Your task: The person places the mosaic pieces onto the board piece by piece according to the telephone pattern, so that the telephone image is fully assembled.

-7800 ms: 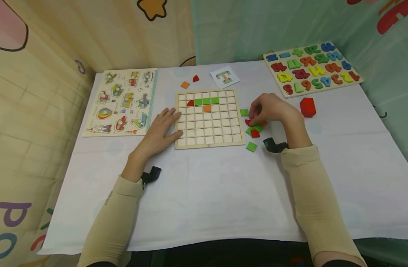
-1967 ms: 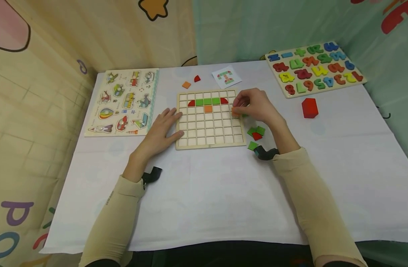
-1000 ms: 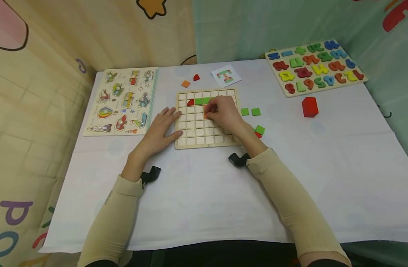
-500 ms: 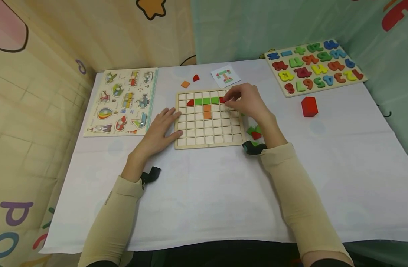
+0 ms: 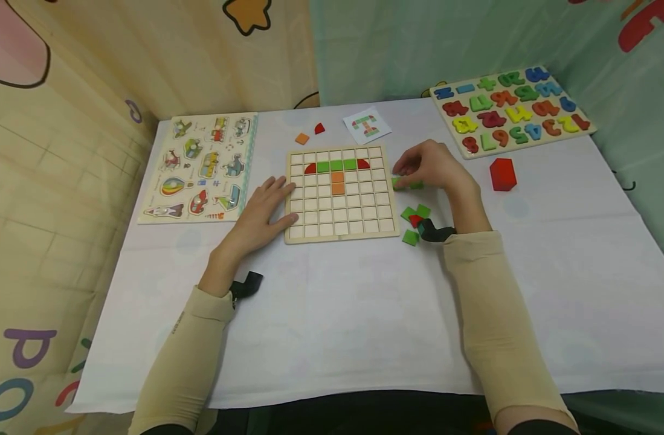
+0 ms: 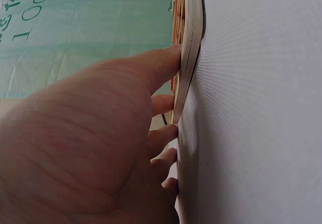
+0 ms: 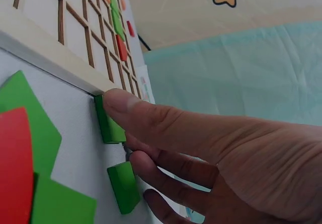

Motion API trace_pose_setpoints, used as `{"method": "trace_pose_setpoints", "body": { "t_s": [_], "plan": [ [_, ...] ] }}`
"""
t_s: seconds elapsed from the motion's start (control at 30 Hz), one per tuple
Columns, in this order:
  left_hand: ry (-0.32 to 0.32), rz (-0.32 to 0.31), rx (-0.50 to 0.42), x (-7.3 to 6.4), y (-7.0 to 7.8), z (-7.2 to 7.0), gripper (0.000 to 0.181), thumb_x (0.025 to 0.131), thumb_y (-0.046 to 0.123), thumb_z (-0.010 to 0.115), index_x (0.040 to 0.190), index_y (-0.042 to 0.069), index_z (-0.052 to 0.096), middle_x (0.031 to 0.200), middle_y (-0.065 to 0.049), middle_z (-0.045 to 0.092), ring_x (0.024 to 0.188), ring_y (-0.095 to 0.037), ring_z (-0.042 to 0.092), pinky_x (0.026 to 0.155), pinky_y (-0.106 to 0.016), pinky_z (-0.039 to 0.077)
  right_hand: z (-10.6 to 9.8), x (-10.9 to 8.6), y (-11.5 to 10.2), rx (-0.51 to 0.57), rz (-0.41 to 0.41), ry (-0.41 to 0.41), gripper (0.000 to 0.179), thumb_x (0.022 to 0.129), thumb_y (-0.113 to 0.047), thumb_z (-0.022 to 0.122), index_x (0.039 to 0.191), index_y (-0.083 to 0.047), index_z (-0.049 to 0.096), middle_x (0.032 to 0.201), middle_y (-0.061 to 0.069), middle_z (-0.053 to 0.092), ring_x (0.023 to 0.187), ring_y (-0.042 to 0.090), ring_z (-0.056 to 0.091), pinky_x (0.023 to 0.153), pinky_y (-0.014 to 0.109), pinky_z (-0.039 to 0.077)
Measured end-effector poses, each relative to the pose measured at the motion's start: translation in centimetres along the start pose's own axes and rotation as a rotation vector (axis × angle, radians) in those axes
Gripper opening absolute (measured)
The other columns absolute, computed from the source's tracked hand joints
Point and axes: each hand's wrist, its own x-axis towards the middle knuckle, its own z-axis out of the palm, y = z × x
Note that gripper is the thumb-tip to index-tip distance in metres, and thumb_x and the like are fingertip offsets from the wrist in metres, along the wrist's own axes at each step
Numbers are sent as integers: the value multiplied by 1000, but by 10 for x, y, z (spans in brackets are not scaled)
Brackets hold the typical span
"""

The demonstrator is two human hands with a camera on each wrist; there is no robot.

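A wooden grid board (image 5: 339, 239) holds a row of a red quarter-round tile (image 5: 310, 168), several green square tiles (image 5: 336, 165) and another red quarter-round tile (image 5: 363, 164). Two orange square tiles (image 5: 338, 188) run down below the row's middle. My left hand (image 5: 261, 211) lies with fingers spread, its thumb and fingertips against the board's left edge. Just past the right edge, my right hand (image 5: 435, 168) pinches a green square tile (image 7: 109, 128) between thumb and fingers. Another green square tile (image 7: 124, 188) lies under the fingers.
Loose green tiles (image 5: 410, 237) and a red one lie right of the board. A picture card (image 5: 367, 125), an orange tile (image 5: 301, 138) and a red tile (image 5: 319, 128) lie behind it. Farther out are a vehicle puzzle (image 5: 201, 169), a number puzzle (image 5: 513, 112) and a red block (image 5: 502, 174).
A red quarter-round tile joined the row's right end, and a second orange tile went below the first. My right hand then moved right, off the board, to a green tile. The left hand stayed.
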Motion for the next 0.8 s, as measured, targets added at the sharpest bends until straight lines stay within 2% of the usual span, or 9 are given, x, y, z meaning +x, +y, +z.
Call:
{"method": "trace_pose_setpoints", "body": {
  "t_s": [0.27,0.6,0.8],
  "plan": [
    [3,9,-1,1,1,1,70,105,31,65,164,7,36,176,-14,21,165,-33,6,135,-47,1,5,5,2,-73,-48,-34,25,87,-12,87,106,-2,74,100,13,68,96,28,57,82,33,49],
    [-8,2,6,2,2,1,71,105,32,65,165,8,35,176,-13,20,166,-32,5,135,-46,0,-3,-4,-2,46,-83,-12,24,93,-20,82,106,-2,72,100,12,71,89,24,61,72,23,51],
    [-3,0,6,0,0,1,71,105,31,64,165,7,34,176,-15,20,165,-33,5,135,-47,0,17,2,-25,62,-167,-127,20,93,-18,83,103,-4,73,96,11,73,89,24,64,79,27,51]
  ]
}}
